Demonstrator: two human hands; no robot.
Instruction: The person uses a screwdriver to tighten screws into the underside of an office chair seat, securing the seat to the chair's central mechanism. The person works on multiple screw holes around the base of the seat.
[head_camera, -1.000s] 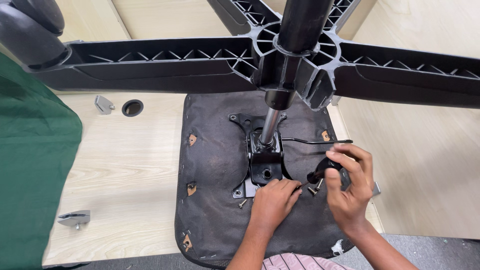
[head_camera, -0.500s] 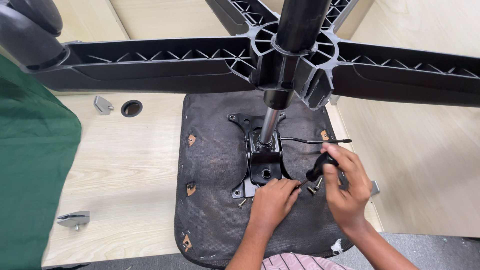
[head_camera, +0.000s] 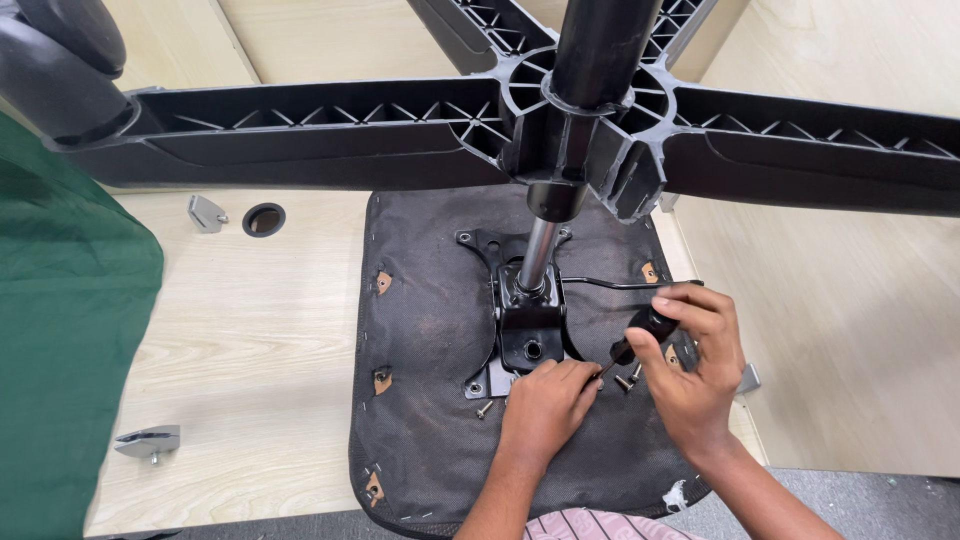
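Lower centre: left hand (head_camera: 545, 400) curled, fingertips pressed to the seat underside (head_camera: 430, 330) beside the black mounting plate (head_camera: 528, 335). Right hand (head_camera: 690, 370) just right of it, wrapped around a black-handled screwdriver (head_camera: 640, 330), tip angled down-left toward loose screws (head_camera: 628, 380). Mid-frame: gas cylinder (head_camera: 540, 250) rises from the plate. Top: five-arm chair base (head_camera: 330, 130). Left edge: green cloth (head_camera: 60, 330) over the wooden surface (head_camera: 240, 330).

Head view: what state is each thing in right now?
Chair seat: upside down on the table.
Star base: mounted, legs up.
Screwdriver: gripped in right hand, tip at the plate.
Left hand: closed at the mounting plate.
Loose screw: lying on the seat.
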